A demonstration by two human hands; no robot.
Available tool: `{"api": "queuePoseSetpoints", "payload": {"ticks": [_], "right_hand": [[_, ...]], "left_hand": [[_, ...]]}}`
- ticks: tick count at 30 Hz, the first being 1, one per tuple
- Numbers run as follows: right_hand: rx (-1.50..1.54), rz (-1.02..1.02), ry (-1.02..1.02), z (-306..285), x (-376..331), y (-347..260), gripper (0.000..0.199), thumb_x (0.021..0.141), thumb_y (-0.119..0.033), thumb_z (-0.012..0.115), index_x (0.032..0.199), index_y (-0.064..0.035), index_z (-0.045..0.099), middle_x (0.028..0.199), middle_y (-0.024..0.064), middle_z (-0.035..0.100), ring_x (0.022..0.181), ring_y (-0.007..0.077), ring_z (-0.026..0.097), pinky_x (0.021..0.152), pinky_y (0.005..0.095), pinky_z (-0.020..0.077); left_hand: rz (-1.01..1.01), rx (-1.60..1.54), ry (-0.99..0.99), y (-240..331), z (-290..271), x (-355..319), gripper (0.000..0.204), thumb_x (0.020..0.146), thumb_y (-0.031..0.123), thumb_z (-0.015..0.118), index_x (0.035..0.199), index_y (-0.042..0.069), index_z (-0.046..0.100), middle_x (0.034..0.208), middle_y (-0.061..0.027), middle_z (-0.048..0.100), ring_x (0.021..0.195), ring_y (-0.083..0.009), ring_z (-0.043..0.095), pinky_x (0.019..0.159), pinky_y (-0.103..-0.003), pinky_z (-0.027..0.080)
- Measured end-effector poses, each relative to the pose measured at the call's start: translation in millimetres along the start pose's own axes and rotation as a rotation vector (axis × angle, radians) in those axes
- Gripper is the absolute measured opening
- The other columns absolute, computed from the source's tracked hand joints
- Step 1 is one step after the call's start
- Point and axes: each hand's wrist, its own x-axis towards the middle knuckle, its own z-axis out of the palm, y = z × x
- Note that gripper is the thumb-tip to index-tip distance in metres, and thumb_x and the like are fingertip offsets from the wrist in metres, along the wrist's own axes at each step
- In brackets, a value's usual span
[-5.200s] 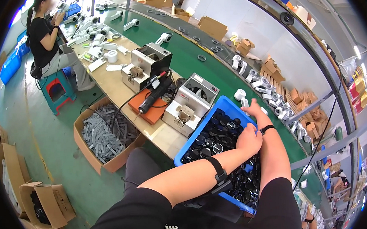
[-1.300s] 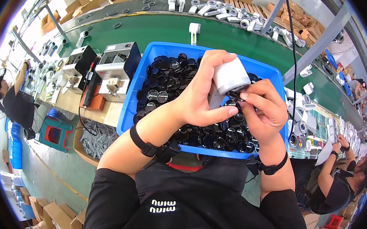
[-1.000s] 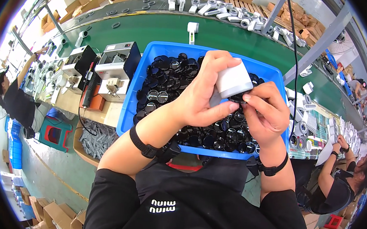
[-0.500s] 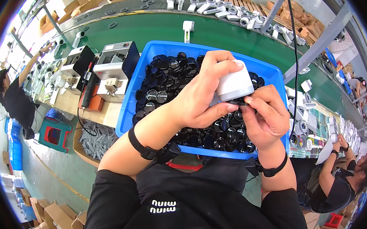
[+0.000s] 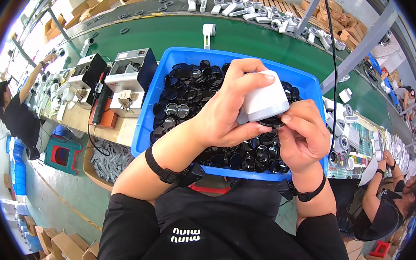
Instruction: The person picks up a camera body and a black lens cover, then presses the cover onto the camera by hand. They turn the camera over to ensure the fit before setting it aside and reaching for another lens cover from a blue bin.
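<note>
My left hand [image 5: 228, 107] is wrapped round a white plastic housing [image 5: 265, 99] with a rounded body, tilted over the bin. Between the fingertips of my right hand [image 5: 305, 136] is a round black disc [image 5: 271, 121], pinched at its right edge and held against the underside of the housing. My left thumb also reaches the disc's edge. Whether the disc is seated in the housing cannot be seen. Below both hands stands a blue plastic bin [image 5: 144, 121] filled with glossy black discs [image 5: 186, 88].
Two bench machines [image 5: 130, 77] stand left of the bin, with a box of grey parts [image 5: 108, 159] below. Behind runs a green conveyor [image 5: 176, 32] carrying white housings. A black cable [image 5: 335, 66] hangs at the right. Co-workers sit at left [image 5: 21, 114] and right [image 5: 379, 212].
The black disc now shows more below the housing, with its face turned further into view. Both hands have shifted only slightly. A ring and housings on the conveyor have moved a little left.
</note>
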Motion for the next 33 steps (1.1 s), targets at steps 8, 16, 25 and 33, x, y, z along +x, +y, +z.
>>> {"api": "queuePoseSetpoints", "payload": {"ticks": [8, 16, 25, 33], "right_hand": [[-0.042, 0.011, 0.008, 2.2, 0.3, -2.1, 0.021, 0.079, 0.004, 0.082, 0.096, -0.0002, 0.069, 0.088, 0.0124, 0.07, 0.075, 0.0263, 0.064, 0.066, 0.036, 0.0499], [-0.113, 0.005, 0.008, 1.7, -3.1, -4.8, 0.023, 0.08, 0.001, 0.083, 0.096, -0.0018, 0.068, 0.089, 0.0108, 0.069, 0.074, 0.0253, 0.062, 0.066, 0.0354, 0.0491], [-0.154, -0.035, 0.004, 3.3, -7.1, -3.2, 0.026, 0.079, 0.004, 0.081, 0.1, -0.002, 0.066, 0.094, 0.0113, 0.067, 0.076, 0.0264, 0.063, 0.066, 0.0367, 0.0512], [-0.162, 0.002, 0.014, 3.7, -7.0, 0.8, 0.026, 0.076, 0.007, 0.079, 0.098, -0.0009, 0.067, 0.093, 0.0127, 0.066, 0.077, 0.0275, 0.062, 0.067, 0.0366, 0.0501]], "left_hand": [[-0.032, -0.014, -0.016, 5.9, -1.6, 1.9, 0.079, 0.082, 0.019, 0.083, 0.147, 0.001, 0.042, 0.129, -0.0284, 0.049, 0.115, -0.0418, 0.053, 0.097, -0.05, 0.049], [-0.046, -0.034, -0.042, 5.8, -1.4, 3.3, 0.078, 0.082, 0.016, 0.081, 0.147, -0.001, 0.042, 0.133, -0.0302, 0.048, 0.116, -0.0448, 0.055, 0.098, -0.048, 0.05], [-0.041, -0.005, -0.054, 9.1, -4.4, 5.3, 0.079, 0.079, 0.019, 0.083, 0.145, 0.0, 0.045, 0.133, -0.0298, 0.049, 0.114, -0.0459, 0.057, 0.096, -0.049, 0.052], [-0.042, 0.039, -0.046, 9.2, -5.2, 5.8, 0.08, 0.077, 0.018, 0.085, 0.145, 0.0, 0.046, 0.133, -0.0295, 0.049, 0.114, -0.0463, 0.057, 0.095, -0.048, 0.053]]}}
